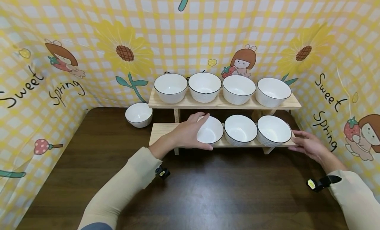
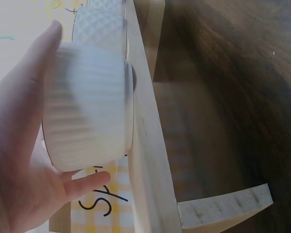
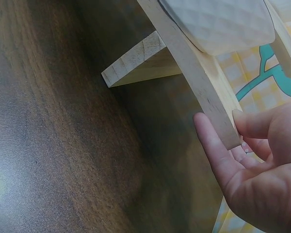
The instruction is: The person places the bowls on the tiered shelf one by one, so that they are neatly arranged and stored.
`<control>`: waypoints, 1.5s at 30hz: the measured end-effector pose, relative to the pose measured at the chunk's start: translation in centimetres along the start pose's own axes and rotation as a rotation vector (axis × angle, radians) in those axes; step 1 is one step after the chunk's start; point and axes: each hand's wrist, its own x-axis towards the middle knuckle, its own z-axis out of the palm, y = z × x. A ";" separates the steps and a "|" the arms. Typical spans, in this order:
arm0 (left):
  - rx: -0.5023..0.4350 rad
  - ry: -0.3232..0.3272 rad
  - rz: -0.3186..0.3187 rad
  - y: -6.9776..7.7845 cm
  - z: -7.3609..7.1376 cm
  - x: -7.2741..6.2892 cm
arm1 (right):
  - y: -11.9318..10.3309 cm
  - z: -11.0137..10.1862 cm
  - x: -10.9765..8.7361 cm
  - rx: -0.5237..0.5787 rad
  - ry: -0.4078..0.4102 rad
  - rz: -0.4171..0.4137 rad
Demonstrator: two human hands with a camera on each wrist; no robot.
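My left hand (image 1: 187,131) grips a white ribbed bowl (image 1: 212,131) with a dark rim, on the lower tier of a two-tier wooden rack (image 1: 162,130). In the left wrist view the thumb and fingers spread around the side of this bowl (image 2: 89,107), whose base is right at the board. At the rack's right end, my right hand (image 1: 310,147) holds the lower board; the right wrist view has thumb and fingers pinching the board's corner (image 3: 218,114). Two more white bowls, a middle one (image 1: 240,129) and a right one (image 1: 274,130), stand beside the gripped bowl.
Several white bowls line the upper tier (image 1: 237,105), the leftmost bowl (image 1: 170,88) near its left end. Another white bowl (image 1: 139,114) stands on the dark wooden table (image 1: 207,190), left of the rack. A yellow checked cloth (image 1: 184,35) encloses the back and sides.
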 end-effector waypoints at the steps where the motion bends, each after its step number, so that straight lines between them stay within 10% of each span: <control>1: 0.005 -0.002 0.005 0.1 0.0 -0.1 | 0.0 0.0 0.0 0.011 -0.002 0.001; 24: 0.217 0.063 0.209 0.9 -1.1 -5.2 | 0.2 0.0 -0.1 0.005 -0.004 -0.016; 45: 0.258 0.049 0.129 -2.2 -2.4 -12.2 | 0.4 0.0 0.1 0.007 -0.009 -0.033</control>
